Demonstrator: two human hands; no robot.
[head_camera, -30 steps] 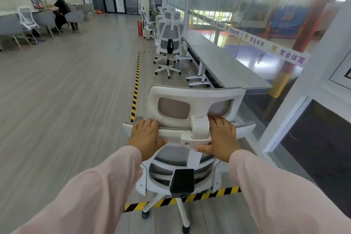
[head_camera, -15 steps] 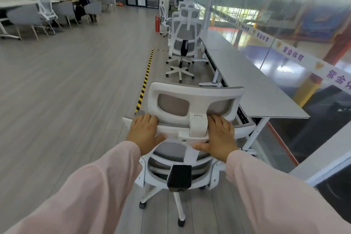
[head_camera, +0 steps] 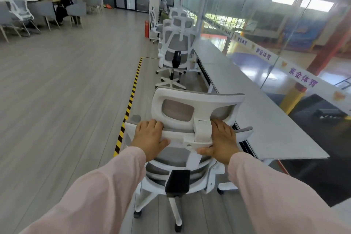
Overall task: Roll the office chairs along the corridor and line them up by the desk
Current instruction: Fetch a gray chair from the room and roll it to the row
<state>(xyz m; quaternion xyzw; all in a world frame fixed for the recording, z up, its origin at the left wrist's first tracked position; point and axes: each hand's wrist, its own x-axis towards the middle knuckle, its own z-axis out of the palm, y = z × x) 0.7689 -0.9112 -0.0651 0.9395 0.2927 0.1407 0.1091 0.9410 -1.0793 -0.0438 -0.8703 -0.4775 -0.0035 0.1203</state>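
While both hands, left hand [head_camera: 149, 137] & right hand [head_camera: 223, 139], grip white mesh-backed office chair [head_camera: 190, 138], several white chairs [head_camera: 176, 51] already line long grey desk [head_camera: 266, 119]; this one not yet placed.

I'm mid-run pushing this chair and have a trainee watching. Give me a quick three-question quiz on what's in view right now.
1. True or false: both hands grip the top of the backrest of the white chair, one on each side of the headrest post.
2. On which side of the pushed chair does the long desk lie: A left, B right, C behind?
3. What marks the floor to the chair's left?

Key
1. True: left hand and right hand both grip it.
2. B, right.
3. A strip of yellow-and-black tape, running toward the parked chairs.
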